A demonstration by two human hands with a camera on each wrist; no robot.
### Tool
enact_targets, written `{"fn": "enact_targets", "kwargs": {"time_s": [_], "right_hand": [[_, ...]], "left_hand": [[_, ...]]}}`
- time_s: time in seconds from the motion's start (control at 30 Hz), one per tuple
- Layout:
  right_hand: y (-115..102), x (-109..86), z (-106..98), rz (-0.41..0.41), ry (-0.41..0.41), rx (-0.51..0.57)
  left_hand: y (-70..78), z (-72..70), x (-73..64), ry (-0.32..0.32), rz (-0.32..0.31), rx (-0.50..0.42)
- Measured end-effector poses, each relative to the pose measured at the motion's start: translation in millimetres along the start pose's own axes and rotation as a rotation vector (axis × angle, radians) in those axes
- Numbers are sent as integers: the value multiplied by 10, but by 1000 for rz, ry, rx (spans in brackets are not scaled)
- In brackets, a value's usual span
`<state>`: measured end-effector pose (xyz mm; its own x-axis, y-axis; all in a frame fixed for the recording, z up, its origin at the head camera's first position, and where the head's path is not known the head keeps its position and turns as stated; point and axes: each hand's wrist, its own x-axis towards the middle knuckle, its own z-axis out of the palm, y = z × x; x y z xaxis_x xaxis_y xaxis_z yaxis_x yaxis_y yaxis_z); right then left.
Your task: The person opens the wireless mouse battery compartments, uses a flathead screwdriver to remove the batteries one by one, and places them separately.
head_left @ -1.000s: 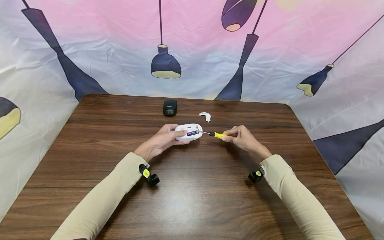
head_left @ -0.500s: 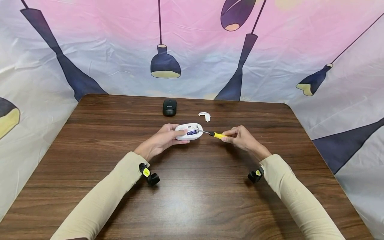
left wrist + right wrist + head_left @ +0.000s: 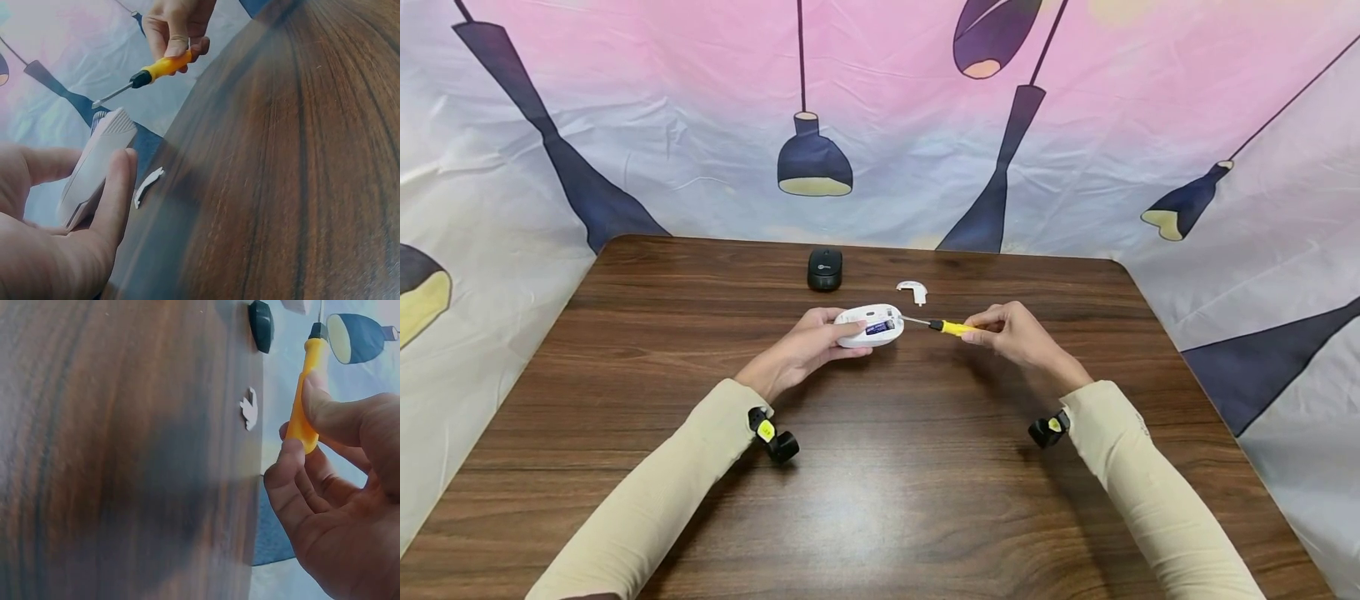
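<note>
My left hand [image 3: 805,343] grips a white computer mouse [image 3: 852,316] with its underside up, thumb across the near end. In its uncovered compartment lies a dark blue battery [image 3: 880,327]. A yellow-handled screwdriver [image 3: 953,328] is pinched between the thumb and fingers of my right hand [image 3: 1021,335], its shaft pointing left. In the head view the tip overlaps the mouse's right edge; in the left wrist view the screwdriver [image 3: 164,67] has its tip just above the mouse's ridged end. A white curved battery cover [image 3: 916,291] lies on the table behind the mouse.
A black computer mouse [image 3: 825,268] stands near the back edge of the brown wooden table [image 3: 880,500]. Behind the table hangs a printed cloth [image 3: 700,150] with lamp shapes. Each wrist wears a small black camera.
My right hand has drawn the screwdriver slightly right and away from me, so its tip has gone from the battery's end to the mouse's right edge. The white mouse has shifted slightly up and left.
</note>
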<state>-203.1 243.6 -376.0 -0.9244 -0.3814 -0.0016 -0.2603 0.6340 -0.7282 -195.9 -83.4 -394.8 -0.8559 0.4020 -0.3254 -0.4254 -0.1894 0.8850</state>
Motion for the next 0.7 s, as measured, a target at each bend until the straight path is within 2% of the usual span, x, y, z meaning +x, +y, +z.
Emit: {"fn": "enact_targets", "kwargs": {"time_s": [0.17,0.57,0.7], "right_hand": [[-10,-17,-67,42,6,24],[12,-8,-158,58,32,-147],[63,-3,-162,92,42,-145]], "left_hand": [[-17,9,2,16,8,-11],[-37,29,-14,4,24,-15],[-42,25,-14,4,26,-12]]}}
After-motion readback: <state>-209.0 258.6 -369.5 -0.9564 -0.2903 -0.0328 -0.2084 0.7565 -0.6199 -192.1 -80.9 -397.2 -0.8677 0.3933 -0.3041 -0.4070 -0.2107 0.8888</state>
